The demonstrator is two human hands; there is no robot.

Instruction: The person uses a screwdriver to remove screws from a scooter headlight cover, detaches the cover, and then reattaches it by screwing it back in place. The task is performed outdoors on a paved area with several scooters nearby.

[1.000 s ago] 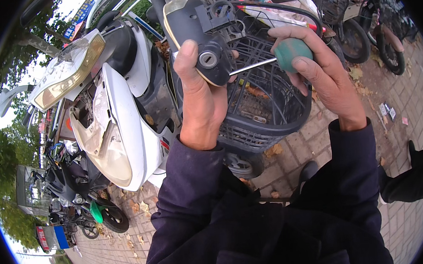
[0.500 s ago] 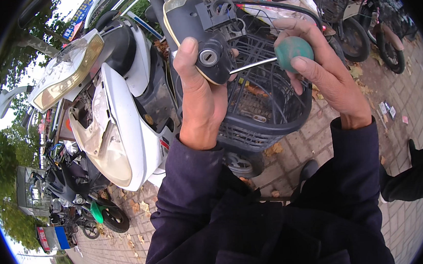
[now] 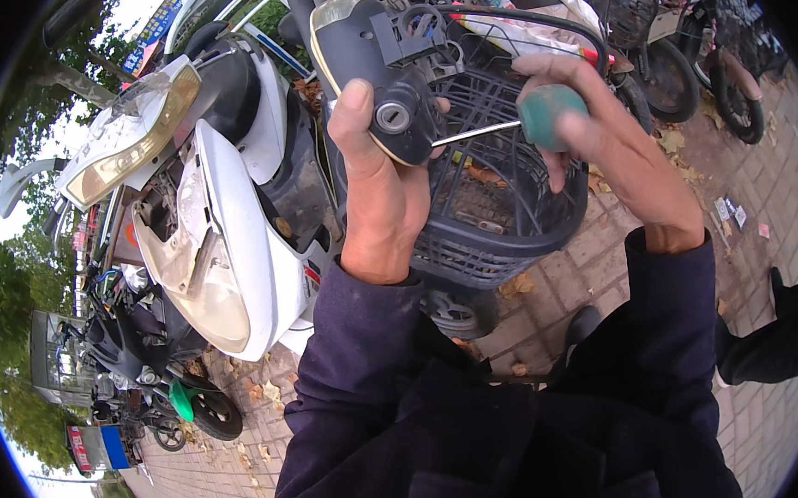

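Note:
My left hand [image 3: 375, 190] is closed round a black headlight housing [image 3: 354, 44] with a clear lens at its far end. A round silver key lock [image 3: 393, 117] sits in the near end, beside my left thumb. To the right, my right hand [image 3: 628, 145] grips the green ball-shaped handle of a screwdriver [image 3: 545, 115], its thumb blurred by motion. The screwdriver's thin metal shaft points left, and its tip meets the housing's near right side. Exactly what the tip sits in is hidden. Some left fingers are behind the housing.
Below the housing is a black plastic basket [image 3: 502, 265] with dry leaves in it. A white scooter [image 3: 245, 232] with loose-looking panels stands close on the left. More bikes [image 3: 669, 77] stand at the far right. At the right edge is another person's dark-clothed leg [image 3: 775, 338].
My right hand and the screwdriver handle have dropped slightly, and the fingers have shifted round the handle. The tip stays at the housing. My left hand keeps its hold.

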